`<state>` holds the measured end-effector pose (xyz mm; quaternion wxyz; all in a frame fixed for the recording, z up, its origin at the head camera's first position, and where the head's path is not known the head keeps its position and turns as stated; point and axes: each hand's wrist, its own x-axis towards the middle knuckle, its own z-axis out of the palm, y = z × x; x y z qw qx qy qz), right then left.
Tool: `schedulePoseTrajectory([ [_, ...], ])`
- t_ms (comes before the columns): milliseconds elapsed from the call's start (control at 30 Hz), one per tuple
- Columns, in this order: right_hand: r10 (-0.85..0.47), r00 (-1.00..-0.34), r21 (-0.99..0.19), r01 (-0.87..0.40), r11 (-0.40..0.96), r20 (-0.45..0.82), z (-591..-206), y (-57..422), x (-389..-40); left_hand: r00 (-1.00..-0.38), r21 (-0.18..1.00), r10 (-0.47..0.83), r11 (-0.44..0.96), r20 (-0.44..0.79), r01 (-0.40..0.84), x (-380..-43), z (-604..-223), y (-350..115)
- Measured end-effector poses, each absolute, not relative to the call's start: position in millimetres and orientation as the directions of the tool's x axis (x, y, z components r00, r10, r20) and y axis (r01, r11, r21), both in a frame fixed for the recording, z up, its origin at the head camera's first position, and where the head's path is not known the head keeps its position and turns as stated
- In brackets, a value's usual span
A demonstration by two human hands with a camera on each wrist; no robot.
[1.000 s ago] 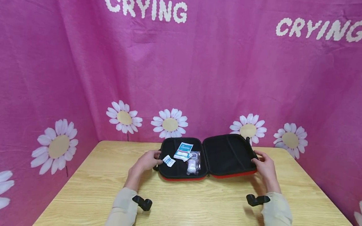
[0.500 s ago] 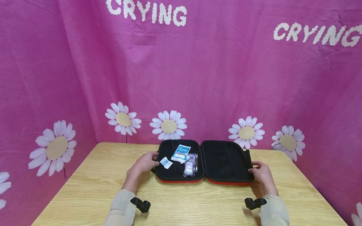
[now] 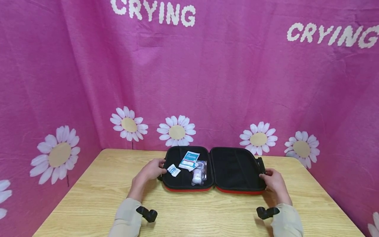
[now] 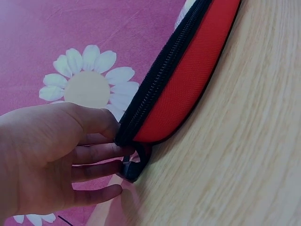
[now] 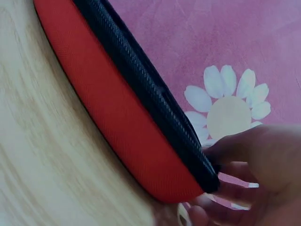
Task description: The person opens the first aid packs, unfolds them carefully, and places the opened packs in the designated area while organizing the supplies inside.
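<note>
A red first-aid case (image 3: 234,168) with black lining lies spread open on the table, its two halves side by side. My left hand (image 3: 150,169) pinches the left half's outer edge, thumb at the zip rim and fingers near a black handle (image 4: 136,167). On the far side, my right hand (image 3: 275,184) grips the right half's outer edge, thumb on the rim and fingers beneath. Inside the left half lie a teal-and-white packet (image 3: 190,159), a small blue-and-white sachet (image 3: 173,170) and a clear bag holding a white roll (image 3: 196,177). No loose item shows in the right half.
The case rests on a wooden table (image 3: 183,214). Behind it hangs a pink curtain (image 3: 219,82) with daisies and lettering, which also runs along both sides. A black camera mount (image 3: 147,214) sits on each sleeved wrist.
The right half of the case has come down from a raised tilt to lie flat, my right hand lowering with it. Between the last two frames almost nothing moves.
</note>
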<state>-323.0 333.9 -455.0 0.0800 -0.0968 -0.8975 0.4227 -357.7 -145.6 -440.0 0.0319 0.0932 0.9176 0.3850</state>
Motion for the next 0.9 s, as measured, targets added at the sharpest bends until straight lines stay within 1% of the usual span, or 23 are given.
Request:
schedulePoseTrajectory([
  [200,0.349,-0.918,-0.764,0.087,0.639,0.188,-442,323,-320,-0.983,0.732,0.183,0.668,0.009,0.132,-358,-442,-148],
  [333,0.345,-0.903,-0.763,0.032,0.645,0.254,-433,314,-320,-0.984,0.723,0.178,0.678,0.014,0.133,-358,-443,-148],
  [433,0.297,-0.900,-0.761,-0.057,0.646,0.319,-427,306,-323,-0.984,0.715,0.177,0.685,0.020,0.138,-359,-443,-147],
  [567,0.199,-0.901,-0.726,-0.162,0.669,0.385,-425,291,-328,-0.987,0.723,0.160,0.678,0.028,0.130,-360,-445,-145],
  [800,0.068,-0.906,-0.681,-0.264,0.683,0.418,-423,261,-335,-0.989,0.708,0.141,0.694,0.043,0.130,-356,-445,-143],
  [900,0.003,-0.886,-0.622,-0.324,0.713,0.464,-421,248,-342,-0.991,0.697,0.130,0.707,0.041,0.121,-355,-443,-144],
])
